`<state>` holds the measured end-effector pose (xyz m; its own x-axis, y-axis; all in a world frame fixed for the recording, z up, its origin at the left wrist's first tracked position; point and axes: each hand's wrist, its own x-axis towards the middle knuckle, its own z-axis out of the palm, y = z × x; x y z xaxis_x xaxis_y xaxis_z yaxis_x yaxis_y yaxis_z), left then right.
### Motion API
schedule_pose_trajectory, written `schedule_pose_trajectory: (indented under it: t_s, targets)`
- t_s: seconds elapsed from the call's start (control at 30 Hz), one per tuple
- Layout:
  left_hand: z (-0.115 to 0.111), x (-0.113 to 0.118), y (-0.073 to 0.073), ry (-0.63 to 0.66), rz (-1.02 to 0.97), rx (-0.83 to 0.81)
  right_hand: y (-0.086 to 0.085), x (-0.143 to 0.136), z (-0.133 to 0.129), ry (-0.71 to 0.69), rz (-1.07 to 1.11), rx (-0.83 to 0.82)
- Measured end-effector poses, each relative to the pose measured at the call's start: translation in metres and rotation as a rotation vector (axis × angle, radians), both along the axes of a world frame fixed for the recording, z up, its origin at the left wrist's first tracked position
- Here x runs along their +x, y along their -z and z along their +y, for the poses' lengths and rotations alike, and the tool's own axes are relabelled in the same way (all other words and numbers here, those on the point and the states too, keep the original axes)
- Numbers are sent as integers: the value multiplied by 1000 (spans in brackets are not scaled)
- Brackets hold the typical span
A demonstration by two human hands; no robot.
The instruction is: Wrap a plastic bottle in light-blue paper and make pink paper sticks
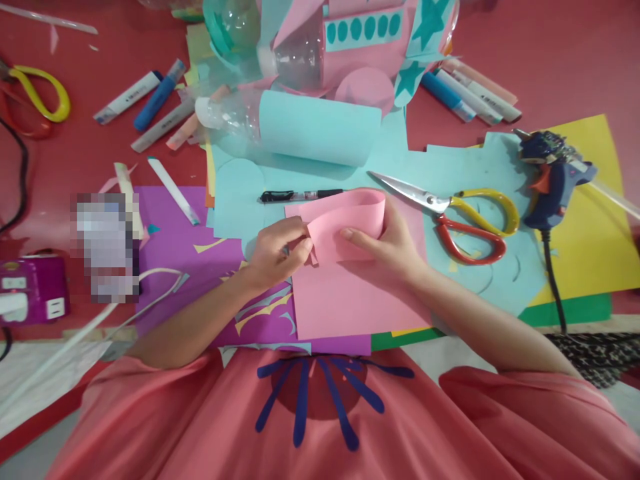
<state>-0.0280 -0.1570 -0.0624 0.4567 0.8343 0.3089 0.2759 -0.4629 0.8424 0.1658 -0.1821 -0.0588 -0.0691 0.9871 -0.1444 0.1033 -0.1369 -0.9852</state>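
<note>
A strip of pink paper (345,230) is bent into a loop between my hands. My left hand (280,250) pinches its two ends at the left side. My right hand (390,237) grips the curved side, thumb in front and fingers behind. Beneath lies a larger pink sheet (360,300). Just behind the loop is a black pen (280,196). Scissors with one yellow and one red handle (440,203) lie to the right of my right hand. Farther back, a clear bottle wrapped in light blue paper (320,127) rests on its side.
A blue glue gun (550,173) lies at right on a yellow sheet (600,253). Markers (160,93) lie at both sides. Another bottle, wrapped in pink paper (365,50), is at the back. Purple paper (175,287) with scraps, a purple power socket (35,290) and more scissors (40,93) are at left.
</note>
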Motion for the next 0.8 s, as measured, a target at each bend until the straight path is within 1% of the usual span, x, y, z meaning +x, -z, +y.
schedule_pose_trajectory:
  t_s: [0.07,0.1,0.23,0.33,0.47,0.53,0.63,0.7,0.8]
  targets:
    - [0,0,2,-34,-10,29,-2,-1,1,35,58,-42]
    - [0,0,3,-65,-30,19,-2,-1,1,51,74,-54]
    - [-1,2,13,-151,-178,-147,-1,-2,1,65,66,-50]
    - [-1,4,17,-144,-275,-279,3,-1,1,48,-14,39]
    - [0,4,16,-173,-303,-395,8,6,4,-60,-85,174]
    - [1,3,16,-180,-306,-413,9,10,6,-104,-60,200]
    - [2,2,16,-177,-311,-420,11,18,11,-131,-24,176]
    - [2,2,16,-179,-311,-425,12,21,13,-114,-16,168]
    - [1,2,15,-177,-301,-417,11,22,13,-95,-23,205]
